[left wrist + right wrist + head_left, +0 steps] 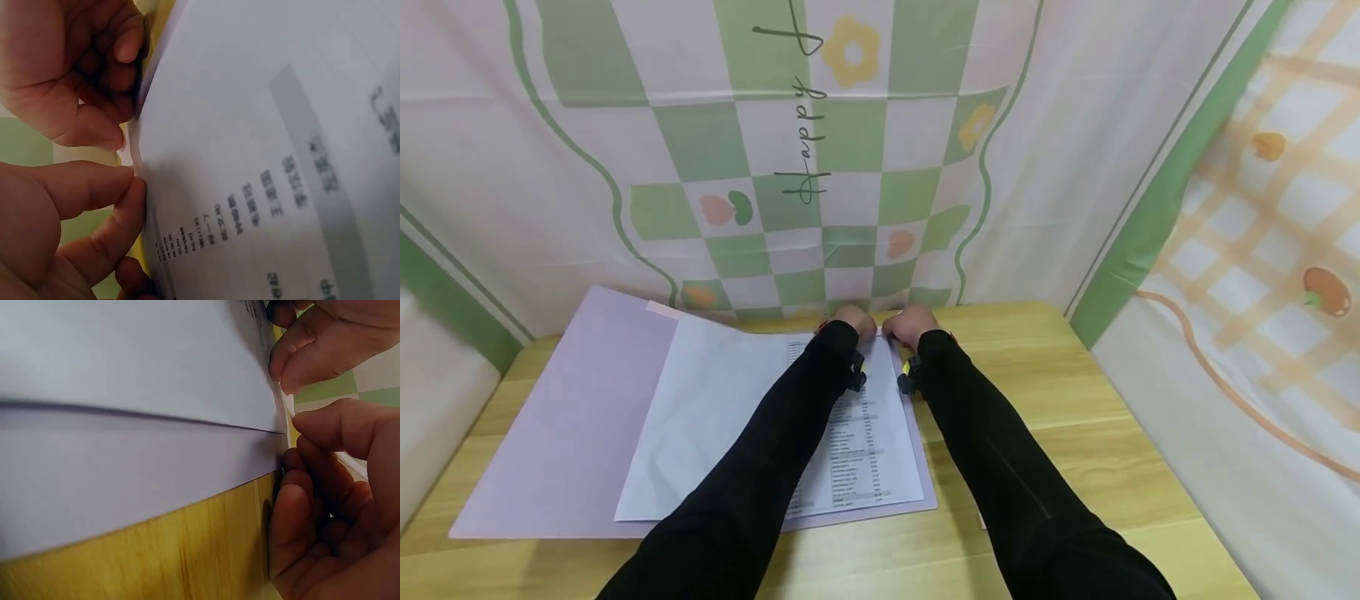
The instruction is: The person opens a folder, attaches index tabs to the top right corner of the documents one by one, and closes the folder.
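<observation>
As the printed sheet (722, 417) lies on a lilac folder (557, 433) atop the wooden desk (1037, 375), the left hand (854, 321) and right hand (912, 323) pinch along its far edge, each grip narrow.

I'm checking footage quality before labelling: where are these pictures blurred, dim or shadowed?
Head view: fairly even light, but small print on the paper is too tiny to read; left wrist view: the print is blurred, with a soft shadow beside the left hand; right wrist view: dimmer, with a dark shadow line along the paper's edge on the lilac folder.
</observation>
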`<state>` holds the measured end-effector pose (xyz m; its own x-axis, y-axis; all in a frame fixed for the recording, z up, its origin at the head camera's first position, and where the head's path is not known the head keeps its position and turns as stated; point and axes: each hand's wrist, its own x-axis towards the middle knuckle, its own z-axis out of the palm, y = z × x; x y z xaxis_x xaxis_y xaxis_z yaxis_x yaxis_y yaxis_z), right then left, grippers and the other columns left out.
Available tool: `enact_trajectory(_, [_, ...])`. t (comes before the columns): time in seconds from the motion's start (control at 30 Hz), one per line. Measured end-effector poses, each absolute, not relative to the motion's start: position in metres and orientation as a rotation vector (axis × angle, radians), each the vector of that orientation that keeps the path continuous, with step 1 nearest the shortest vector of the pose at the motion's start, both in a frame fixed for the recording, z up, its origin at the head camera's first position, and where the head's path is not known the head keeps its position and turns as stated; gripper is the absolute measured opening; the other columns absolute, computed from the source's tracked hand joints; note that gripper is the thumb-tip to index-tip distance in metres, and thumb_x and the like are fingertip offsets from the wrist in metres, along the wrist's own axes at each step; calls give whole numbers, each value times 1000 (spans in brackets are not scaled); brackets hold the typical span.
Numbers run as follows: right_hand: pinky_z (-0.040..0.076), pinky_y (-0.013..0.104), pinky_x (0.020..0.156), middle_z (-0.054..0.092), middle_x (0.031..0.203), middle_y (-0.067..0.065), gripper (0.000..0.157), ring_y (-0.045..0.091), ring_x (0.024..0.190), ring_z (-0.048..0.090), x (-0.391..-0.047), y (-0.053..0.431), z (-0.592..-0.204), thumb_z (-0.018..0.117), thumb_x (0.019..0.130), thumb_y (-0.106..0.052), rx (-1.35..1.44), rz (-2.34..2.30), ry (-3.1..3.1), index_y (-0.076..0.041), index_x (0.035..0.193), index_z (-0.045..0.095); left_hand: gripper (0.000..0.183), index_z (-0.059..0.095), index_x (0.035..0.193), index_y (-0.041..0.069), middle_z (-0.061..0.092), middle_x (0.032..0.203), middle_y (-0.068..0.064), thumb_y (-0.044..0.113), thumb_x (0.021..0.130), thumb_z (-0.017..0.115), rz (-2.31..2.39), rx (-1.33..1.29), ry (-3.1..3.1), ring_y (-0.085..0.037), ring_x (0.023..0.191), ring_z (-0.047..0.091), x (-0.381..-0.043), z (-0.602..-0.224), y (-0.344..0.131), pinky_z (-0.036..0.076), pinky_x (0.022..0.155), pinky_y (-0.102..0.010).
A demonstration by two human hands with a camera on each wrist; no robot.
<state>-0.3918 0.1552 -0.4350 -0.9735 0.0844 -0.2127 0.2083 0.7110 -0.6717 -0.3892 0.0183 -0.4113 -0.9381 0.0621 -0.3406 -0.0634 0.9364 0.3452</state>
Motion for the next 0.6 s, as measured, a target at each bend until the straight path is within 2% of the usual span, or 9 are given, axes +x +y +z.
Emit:
enact_trajectory(0.13, [40, 33, 56, 54, 66, 6, 27, 26, 64, 54, -394, 155, -436, 73, 75, -23, 232, -1020, 2802, -7, 59, 58, 56, 62, 128, -1, 57, 134, -13, 41, 91, 62, 506, -134, 2732, -39, 122, 48, -404, -424, 25, 29, 103, -64])
enact_trajectory(0.2, [41, 33, 60, 58, 73, 9, 24, 28, 70, 55, -395, 154, -435, 74, 74, -23, 221, -1000, 2817, -5, 64, 62, 62, 61, 130, -2, 57, 135, -12, 44, 89, 65, 515, -200, 2716, -44, 123, 45, -413, -431, 26, 27, 101, -68])
enact_trajectory(0.37, [43, 33, 66, 61, 84, 13, 21, 30, 79, 56, -393, 152, -431, 76, 74, -21, 213, -1022, 2816, -2, 72, 67, 67, 60, 131, -1, 57, 135, -12, 47, 85, 68, 505, -253, 2694, -45, 123, 43, -429, -447, 27, 27, 100, -69])
enact_trajectory(0.53, [43, 33, 70, 61, 90, 14, 23, 30, 83, 55, -388, 152, -429, 76, 75, -21, 187, -967, 2833, 0, 76, 67, 59, 64, 127, 1, 56, 136, -14, 45, 87, 63, 539, -230, 2689, -49, 122, 38, -425, -449, 26, 24, 99, -71])
enact_trajectory(0.6, [43, 33, 71, 61, 92, 14, 23, 30, 84, 55, -387, 153, -430, 75, 75, -21, 183, -941, 2841, 0, 78, 67, 52, 66, 123, 1, 57, 133, -15, 41, 90, 60, 557, -203, 2690, -48, 120, 39, -415, -442, 25, 25, 99, -69])
